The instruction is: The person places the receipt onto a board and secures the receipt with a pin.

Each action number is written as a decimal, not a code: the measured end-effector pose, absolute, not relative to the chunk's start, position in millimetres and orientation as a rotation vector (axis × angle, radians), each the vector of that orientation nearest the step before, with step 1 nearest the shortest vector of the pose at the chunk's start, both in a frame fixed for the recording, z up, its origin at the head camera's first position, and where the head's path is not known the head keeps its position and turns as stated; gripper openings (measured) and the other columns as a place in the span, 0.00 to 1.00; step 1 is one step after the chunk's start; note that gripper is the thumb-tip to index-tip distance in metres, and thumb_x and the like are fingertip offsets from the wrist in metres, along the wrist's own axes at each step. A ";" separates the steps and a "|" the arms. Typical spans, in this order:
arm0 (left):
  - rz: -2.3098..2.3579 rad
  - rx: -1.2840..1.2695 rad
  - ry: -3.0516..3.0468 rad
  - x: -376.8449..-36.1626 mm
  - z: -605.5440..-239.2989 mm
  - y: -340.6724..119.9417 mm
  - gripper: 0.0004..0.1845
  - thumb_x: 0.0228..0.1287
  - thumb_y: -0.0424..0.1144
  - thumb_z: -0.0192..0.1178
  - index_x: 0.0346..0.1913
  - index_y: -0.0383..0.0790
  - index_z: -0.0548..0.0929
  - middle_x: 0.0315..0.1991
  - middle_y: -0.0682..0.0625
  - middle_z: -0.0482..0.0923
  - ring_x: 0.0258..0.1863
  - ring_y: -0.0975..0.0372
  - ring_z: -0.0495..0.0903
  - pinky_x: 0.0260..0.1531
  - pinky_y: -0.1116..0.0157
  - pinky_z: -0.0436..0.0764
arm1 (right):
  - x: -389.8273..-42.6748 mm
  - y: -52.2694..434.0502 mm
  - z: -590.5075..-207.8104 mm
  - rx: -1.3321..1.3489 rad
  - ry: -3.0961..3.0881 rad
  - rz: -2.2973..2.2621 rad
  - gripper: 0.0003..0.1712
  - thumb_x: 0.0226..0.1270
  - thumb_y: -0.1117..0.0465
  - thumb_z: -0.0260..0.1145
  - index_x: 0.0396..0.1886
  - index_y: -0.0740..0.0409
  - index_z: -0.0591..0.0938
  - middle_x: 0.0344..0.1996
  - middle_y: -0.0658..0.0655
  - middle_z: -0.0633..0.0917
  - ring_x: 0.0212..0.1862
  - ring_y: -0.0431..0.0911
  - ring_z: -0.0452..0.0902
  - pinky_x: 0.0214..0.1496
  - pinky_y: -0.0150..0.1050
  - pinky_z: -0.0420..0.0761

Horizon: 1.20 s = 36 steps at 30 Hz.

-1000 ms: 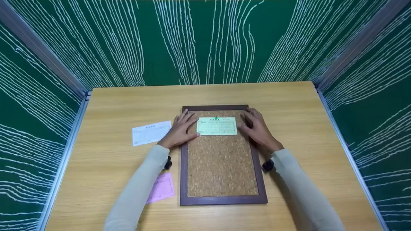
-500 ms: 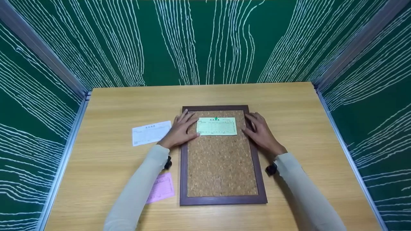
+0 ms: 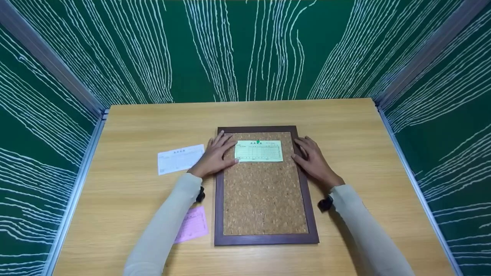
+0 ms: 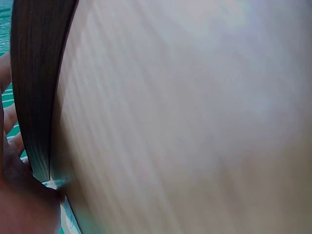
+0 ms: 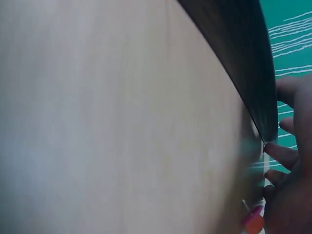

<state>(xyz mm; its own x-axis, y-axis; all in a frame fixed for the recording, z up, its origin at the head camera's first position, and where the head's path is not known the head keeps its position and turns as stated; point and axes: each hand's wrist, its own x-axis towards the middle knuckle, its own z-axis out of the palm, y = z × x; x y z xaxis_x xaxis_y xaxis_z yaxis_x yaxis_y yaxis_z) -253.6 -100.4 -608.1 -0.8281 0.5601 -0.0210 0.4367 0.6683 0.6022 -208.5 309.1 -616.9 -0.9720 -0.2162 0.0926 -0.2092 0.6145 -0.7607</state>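
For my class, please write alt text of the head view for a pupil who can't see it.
A person's left hand and right hand touch the upper sides of a framed cork board bearing a green printed slip, a green pushpin at its top. Left of the board, a white slip and a partly hidden pink slip lie on the wooden table.

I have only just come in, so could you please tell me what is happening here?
A person has both hands at a corkboard: the left hand over its left edge, the right hand at its right edge. A green slip is on it, near the top, with a green pin. A white slip and a pink slip lie on the table to the left.
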 end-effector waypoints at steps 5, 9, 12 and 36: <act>0.906 0.821 2.678 -252.7 -605.9 -100.2 0.43 0.76 0.63 0.65 0.86 0.47 0.68 0.90 0.48 0.51 0.91 0.51 0.33 0.85 0.37 0.34 | -207.1 312.0 -619.6 -0.396 2.819 -1.360 0.33 0.86 0.58 0.65 0.82 0.65 0.72 0.83 0.69 0.66 0.88 0.66 0.45 0.85 0.71 0.46; 0.911 0.831 2.681 -252.2 -605.3 -100.2 0.44 0.76 0.63 0.65 0.86 0.46 0.68 0.90 0.48 0.51 0.91 0.50 0.34 0.85 0.37 0.34 | -207.3 314.1 -620.3 -0.405 2.815 -1.360 0.32 0.85 0.59 0.65 0.82 0.64 0.72 0.83 0.68 0.67 0.89 0.65 0.45 0.86 0.71 0.45; 0.913 0.832 2.685 -252.0 -605.3 -100.2 0.44 0.76 0.62 0.65 0.86 0.46 0.68 0.90 0.48 0.51 0.91 0.50 0.34 0.85 0.37 0.34 | -207.6 314.7 -620.3 -0.411 2.816 -1.353 0.33 0.85 0.60 0.65 0.83 0.63 0.72 0.84 0.68 0.67 0.89 0.65 0.45 0.86 0.71 0.45; 0.860 0.806 2.678 -252.9 -605.6 -99.6 0.44 0.76 0.62 0.65 0.87 0.46 0.66 0.91 0.48 0.50 0.91 0.51 0.33 0.85 0.38 0.36 | -210.5 316.6 -624.8 -0.402 2.815 -1.327 0.34 0.86 0.58 0.65 0.84 0.65 0.69 0.83 0.70 0.66 0.88 0.66 0.45 0.86 0.70 0.45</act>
